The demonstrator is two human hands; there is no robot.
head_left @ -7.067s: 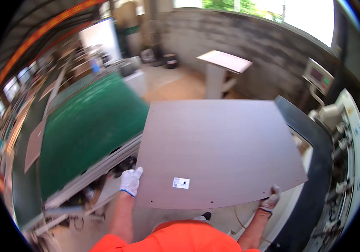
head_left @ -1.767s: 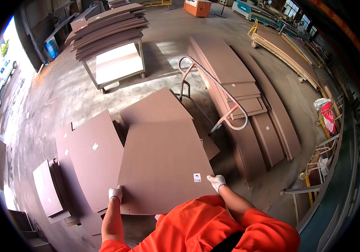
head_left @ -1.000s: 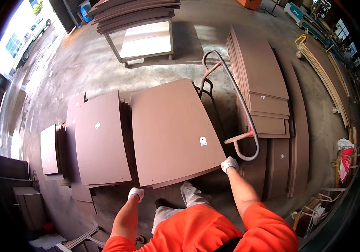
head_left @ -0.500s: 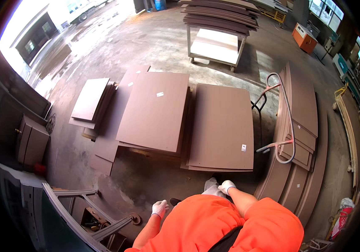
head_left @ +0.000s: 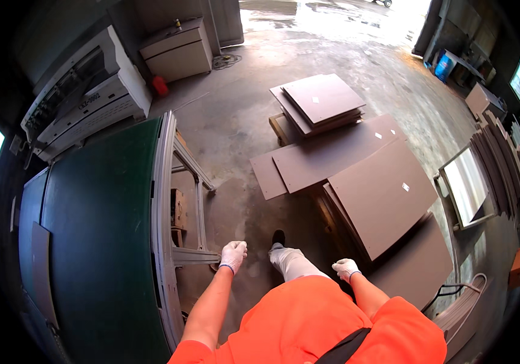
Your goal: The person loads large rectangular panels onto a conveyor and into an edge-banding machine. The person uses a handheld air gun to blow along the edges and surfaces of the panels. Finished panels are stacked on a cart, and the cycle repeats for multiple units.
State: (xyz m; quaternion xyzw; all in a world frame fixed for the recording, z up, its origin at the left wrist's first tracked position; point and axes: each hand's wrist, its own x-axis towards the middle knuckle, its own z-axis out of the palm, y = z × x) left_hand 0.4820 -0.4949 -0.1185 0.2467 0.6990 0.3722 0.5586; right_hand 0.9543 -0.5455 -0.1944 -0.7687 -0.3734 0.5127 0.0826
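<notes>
Two gloved hands in view, both empty. Left hand (head_left: 233, 255) in a white work glove hangs loosely curled, gripping nothing, just right of the grey metal frame (head_left: 166, 200) of a long green-topped table (head_left: 99, 242). Right hand (head_left: 346, 268), also white-gloved, is loosely closed on nothing, near the front corner of the closest flat brown rectangular board (head_left: 381, 197), not touching it.

Brown boards ahead of the hands: three groups. The closest board, with a small white label, tops a low stack just beyond the right hand. Past it, flat sheets (head_left: 326, 161) lie on the concrete floor. Farther out, a stack of several boards (head_left: 319, 103) sits on a pallet; the exact count is hard to tell. More leaning boards (head_left: 496, 164) at far right are cut off by the rim.

One white machine (head_left: 87, 91) and one beige cabinet (head_left: 178, 51) stand far ahead of the left hand. The orange shirt (head_left: 314, 327) hides the person's lower body; one light trouser leg and dark shoe (head_left: 279, 238) show between the hands.
</notes>
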